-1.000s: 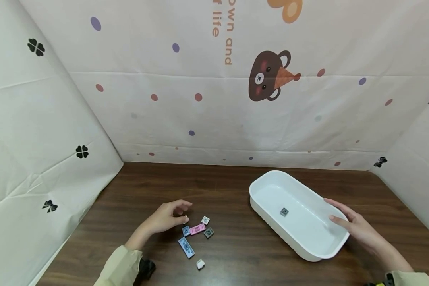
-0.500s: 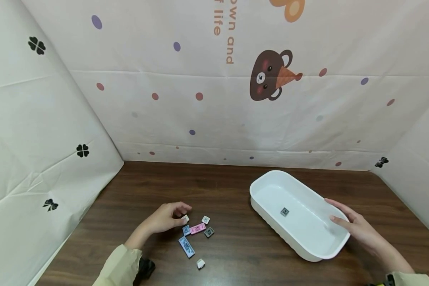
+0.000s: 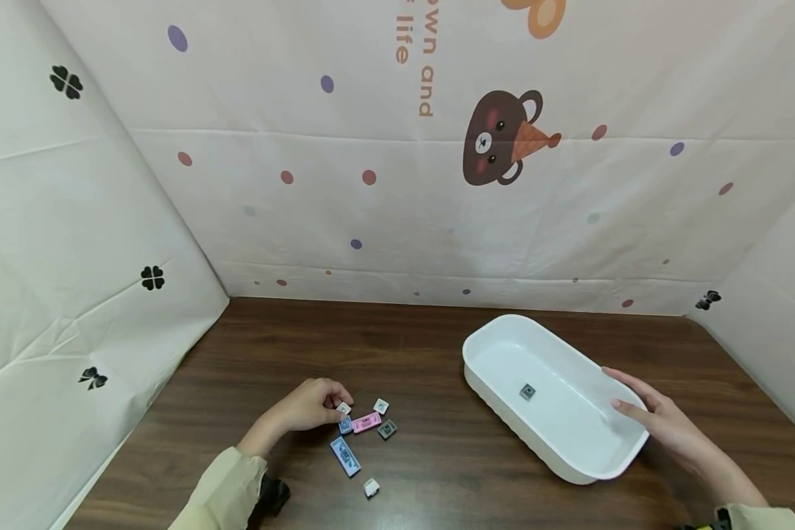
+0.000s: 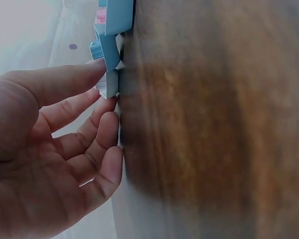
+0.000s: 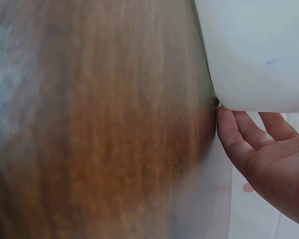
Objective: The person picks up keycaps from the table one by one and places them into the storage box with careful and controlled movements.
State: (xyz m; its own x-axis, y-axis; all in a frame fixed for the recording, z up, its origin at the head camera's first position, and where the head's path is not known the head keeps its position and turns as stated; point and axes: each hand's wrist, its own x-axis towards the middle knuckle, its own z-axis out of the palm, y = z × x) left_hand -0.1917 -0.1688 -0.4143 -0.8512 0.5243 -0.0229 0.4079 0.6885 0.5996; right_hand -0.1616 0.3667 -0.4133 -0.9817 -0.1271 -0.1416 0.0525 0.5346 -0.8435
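The left hand pinches a small white block at the table, right by a small blue block — a thumb catching that neighbour could drag it along. The right hand grips the white tub; tugging could slide the grey block inside.

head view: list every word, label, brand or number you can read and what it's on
"own and": on the white backdrop, sideways, running off the picture's top edge
"life": same backdrop, sideways, a letter before it cut off
Pink block, long blue block: printed marks, too small to read
Smaller blocks: any marks too small to read
No brand or number legible
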